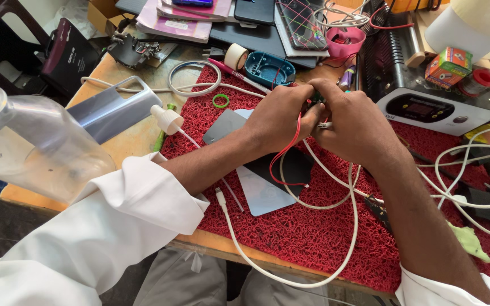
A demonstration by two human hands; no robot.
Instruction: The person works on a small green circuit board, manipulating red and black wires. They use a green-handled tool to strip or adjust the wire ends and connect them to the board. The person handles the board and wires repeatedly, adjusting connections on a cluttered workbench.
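Both hands are pinching one small dark part (315, 103) between them, left hand (279, 116) closing on it from one side, right hand (354, 127) from the other, fingertips meeting over it. Part is mostly hidden by the fingers; cannot tell what kind it is. Both grips closed on it, held just above the red mat (313, 232).

A thin red wire (291, 148) is running from the part down between the wrists and looping under the left palm. A white cable (348, 226) is trailing from the same spot toward the near edge of the table (129, 141).

Directly below the grip, a dark flat panel (290, 170) and a pale blue sheet (262, 192) are lying on the mat. Just beyond the knuckles: a teal plastic shell (267, 69), a roll of tape (236, 55), a pink cup (345, 41). Off to the left, a small green ring (220, 101) and a clear spray bottle (35, 141). Off to the right, a white and black device (438, 107).

Judgement: steadying the wrists on the mat and keeping the red wire slack is likely helping here; tugging could strain its joint.
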